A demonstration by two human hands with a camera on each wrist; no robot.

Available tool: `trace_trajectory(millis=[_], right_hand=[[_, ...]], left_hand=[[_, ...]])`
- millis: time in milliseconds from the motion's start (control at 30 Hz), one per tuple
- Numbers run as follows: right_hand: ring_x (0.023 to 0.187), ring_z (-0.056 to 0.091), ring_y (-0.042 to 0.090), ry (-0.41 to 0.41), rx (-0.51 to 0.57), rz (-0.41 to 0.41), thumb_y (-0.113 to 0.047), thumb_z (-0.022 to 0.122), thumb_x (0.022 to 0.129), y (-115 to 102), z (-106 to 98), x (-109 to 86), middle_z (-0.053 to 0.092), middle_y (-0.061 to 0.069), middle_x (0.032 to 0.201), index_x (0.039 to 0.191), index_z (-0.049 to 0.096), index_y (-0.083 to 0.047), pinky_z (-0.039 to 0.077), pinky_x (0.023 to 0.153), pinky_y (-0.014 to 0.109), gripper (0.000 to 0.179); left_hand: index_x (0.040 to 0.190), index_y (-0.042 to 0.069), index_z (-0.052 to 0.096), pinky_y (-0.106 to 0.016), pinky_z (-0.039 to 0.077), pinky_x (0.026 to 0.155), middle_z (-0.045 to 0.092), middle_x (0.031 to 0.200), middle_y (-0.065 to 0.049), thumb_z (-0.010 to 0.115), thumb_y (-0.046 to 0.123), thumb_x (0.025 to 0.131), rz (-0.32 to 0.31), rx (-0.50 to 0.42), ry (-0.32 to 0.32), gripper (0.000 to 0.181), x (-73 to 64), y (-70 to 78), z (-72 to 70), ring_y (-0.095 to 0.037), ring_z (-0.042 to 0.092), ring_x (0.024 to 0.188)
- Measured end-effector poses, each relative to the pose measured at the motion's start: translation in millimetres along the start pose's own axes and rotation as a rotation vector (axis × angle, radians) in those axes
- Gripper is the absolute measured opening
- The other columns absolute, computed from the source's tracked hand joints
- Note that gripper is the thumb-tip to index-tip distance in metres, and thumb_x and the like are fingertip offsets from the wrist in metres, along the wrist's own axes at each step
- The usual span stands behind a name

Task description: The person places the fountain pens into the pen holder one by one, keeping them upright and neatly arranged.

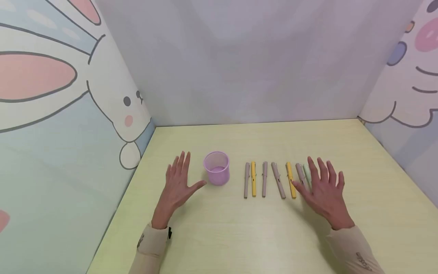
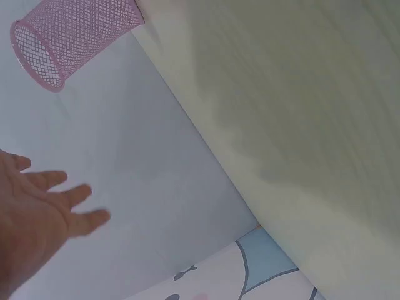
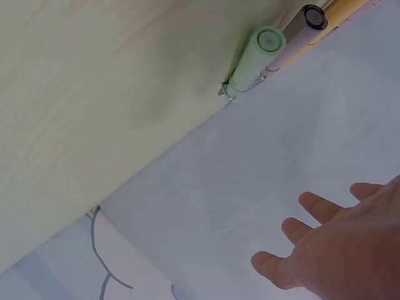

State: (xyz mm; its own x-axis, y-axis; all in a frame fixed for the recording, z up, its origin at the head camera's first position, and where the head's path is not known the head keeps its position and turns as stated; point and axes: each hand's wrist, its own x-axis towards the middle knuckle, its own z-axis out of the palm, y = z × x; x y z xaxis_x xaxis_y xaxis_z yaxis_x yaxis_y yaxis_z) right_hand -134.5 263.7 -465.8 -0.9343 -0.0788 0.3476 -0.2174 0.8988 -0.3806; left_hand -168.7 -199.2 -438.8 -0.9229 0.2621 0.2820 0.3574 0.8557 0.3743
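My left hand (image 1: 176, 187) hovers over the table with fingers spread, just left of a pink-purple mesh pen cup (image 1: 219, 177); the cup stands upright, and its thumb points toward it. The cup's mesh wall (image 2: 94, 28) shows in the left wrist view. To the right of the cup lies a row of several capped pens, among them a yellow pen (image 1: 253, 179), a mauve pen (image 1: 264, 179) and another yellow pen (image 1: 291, 180). My right hand (image 1: 325, 192), also spread and holding nothing, hangs over the row's right end, partly covering a mint green pen (image 1: 306, 173).
The light wood table (image 1: 219, 236) meets a plain pale curtain-like backdrop (image 1: 239, 64) at its far edge. Side panels printed with cartoon figures, one a rabbit (image 1: 116, 95), rise at the left and right.
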Motion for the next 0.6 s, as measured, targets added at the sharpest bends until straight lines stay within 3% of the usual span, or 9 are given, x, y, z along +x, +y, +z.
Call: trace_trajectory(millis=[200,400,600], right_hand=[[0.147,0.015,0.054,0.062,0.104,-0.001,-0.049,0.055,0.103,2,-2,6.4,0.029,0.033,0.156,0.164,0.022,-0.007,0.005,0.110,0.079,0.081],[0.135,0.024,0.066,0.046,0.220,0.063,-0.039,0.052,0.106,8,-5,9.7,0.031,0.037,0.151,0.163,0.021,-0.003,0.019,0.096,0.085,0.074],[0.131,0.027,0.068,-0.010,0.322,0.115,-0.037,0.047,0.109,14,-7,17.3,0.028,0.043,0.149,0.162,0.019,0.003,0.028,0.093,0.082,0.071]], left_hand=[[0.168,0.015,0.009,-0.059,0.030,0.119,0.017,0.171,-0.009,0.077,0.058,0.088,0.008,-0.212,-0.121,0.114,11.2,-1.5,1.2,-0.034,0.024,0.154],[0.167,0.014,0.019,-0.062,0.036,0.114,0.027,0.169,-0.007,0.086,0.047,0.084,-0.024,-0.385,-0.149,0.111,25.0,-3.9,7.9,-0.032,0.036,0.149],[0.165,0.013,0.026,-0.063,0.038,0.113,0.038,0.164,-0.009,0.088,0.035,0.085,-0.026,-0.513,-0.167,0.104,34.8,-8.1,12.1,-0.037,0.041,0.145]])
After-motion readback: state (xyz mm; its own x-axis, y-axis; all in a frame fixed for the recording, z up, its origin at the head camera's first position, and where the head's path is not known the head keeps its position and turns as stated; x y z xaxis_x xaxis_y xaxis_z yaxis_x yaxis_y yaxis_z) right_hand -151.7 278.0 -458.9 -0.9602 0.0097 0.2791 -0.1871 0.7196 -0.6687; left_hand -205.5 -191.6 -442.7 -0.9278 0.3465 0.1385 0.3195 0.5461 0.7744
